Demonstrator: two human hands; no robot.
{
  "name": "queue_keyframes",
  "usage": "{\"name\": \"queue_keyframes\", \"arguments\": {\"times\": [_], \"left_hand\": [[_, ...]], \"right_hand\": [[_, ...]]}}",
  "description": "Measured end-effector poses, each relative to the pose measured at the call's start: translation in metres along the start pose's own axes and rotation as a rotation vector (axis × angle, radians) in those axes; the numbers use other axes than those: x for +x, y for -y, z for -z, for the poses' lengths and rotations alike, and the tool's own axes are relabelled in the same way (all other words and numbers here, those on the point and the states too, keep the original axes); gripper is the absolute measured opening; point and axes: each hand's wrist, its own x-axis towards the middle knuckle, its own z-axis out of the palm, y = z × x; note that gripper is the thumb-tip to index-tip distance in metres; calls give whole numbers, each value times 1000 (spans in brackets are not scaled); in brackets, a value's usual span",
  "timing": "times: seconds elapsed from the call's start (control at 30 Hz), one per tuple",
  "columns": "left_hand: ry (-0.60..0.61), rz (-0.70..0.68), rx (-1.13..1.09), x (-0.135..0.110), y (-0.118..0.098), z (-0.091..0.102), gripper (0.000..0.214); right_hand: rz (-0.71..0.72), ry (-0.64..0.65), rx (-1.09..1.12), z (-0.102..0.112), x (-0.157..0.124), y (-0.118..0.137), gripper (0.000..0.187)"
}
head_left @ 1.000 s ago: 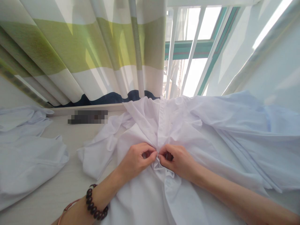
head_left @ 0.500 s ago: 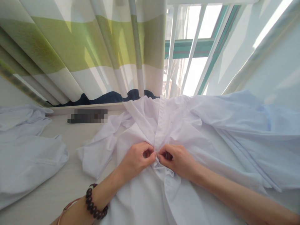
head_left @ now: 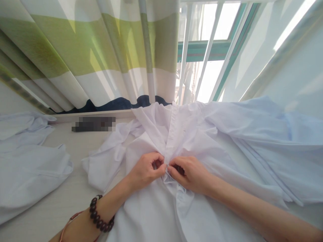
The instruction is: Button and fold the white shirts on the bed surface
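A white coat-like garment [head_left: 148,211] with long sleeves lies spread on a pale surface, its front strip running up the middle. My left hand [head_left: 147,169] pinches the strip's edge between thumb and fingertips. Close beside it, fingertips nearly touching, my right hand [head_left: 189,171] pinches the same strip from the other side. The cloth gathers in folds just below the fingers. Whether a button lies between the fingertips cannot be made out. A dark beaded bracelet [head_left: 97,215] circles my left wrist.
More white cloth [head_left: 27,178] lies on the left, near a blurred-out dark object [head_left: 94,124]. A green-and-white curtain [head_left: 113,43] hangs behind. White window bars [head_left: 208,50] stand at the back, and a pale wall [head_left: 300,74] on the right.
Both hands stay pinched at the same spot on the front strip, their fingertips shifted very slightly. The garment lies as before.
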Motion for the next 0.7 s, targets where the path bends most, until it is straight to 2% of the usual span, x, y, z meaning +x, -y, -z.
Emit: {"name": "queue_keyframes", "arguments": {"times": [0.17, 0.43, 0.7], "left_hand": [[-4, 13, -17, -1, -2, 0, 11], [76, 134, -232, -1, -6, -1, 19], [94, 119, -225, 0, -7, 0, 18]], "right_hand": [[39, 1, 41, 0, 1, 0, 25], [-54, 57, 403, 12, 2, -4, 23], [-68, 79, 403, 11, 2, -4, 24]]}}
